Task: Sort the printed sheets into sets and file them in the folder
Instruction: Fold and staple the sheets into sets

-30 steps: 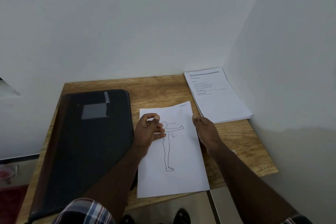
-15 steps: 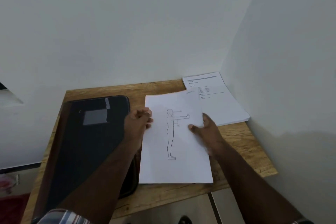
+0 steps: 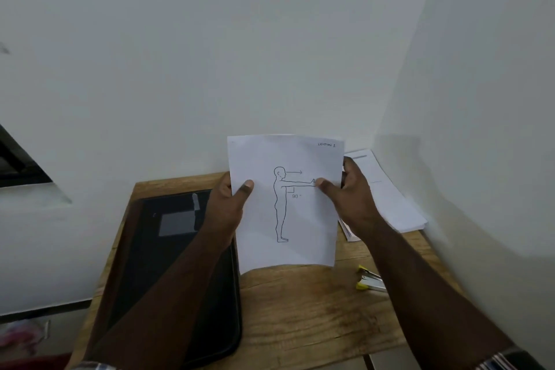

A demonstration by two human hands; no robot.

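I hold a white printed sheet [image 3: 300,219] upright above the wooden desk; it shows a line drawing of a standing figure with one arm stretched out and "90°" beside it. My left hand [image 3: 228,207] grips its left edge, thumb on the front. My right hand [image 3: 350,198] grips its right edge the same way. A stack of printed sheets [image 3: 390,204] lies at the desk's back right corner, partly hidden behind my right hand. The black folder [image 3: 168,249] lies closed on the left half of the desk, partly under my left forearm.
A yellow and silver stapler [image 3: 371,281] lies on the wooden desk [image 3: 300,309] near its right edge, next to my right forearm. White walls enclose the desk at the back and right. Floor shows on the left below the desk.
The sheet lay flat on the desk a second ago; both hands have lifted it upright off the desk. The stapler, hidden before, now shows.
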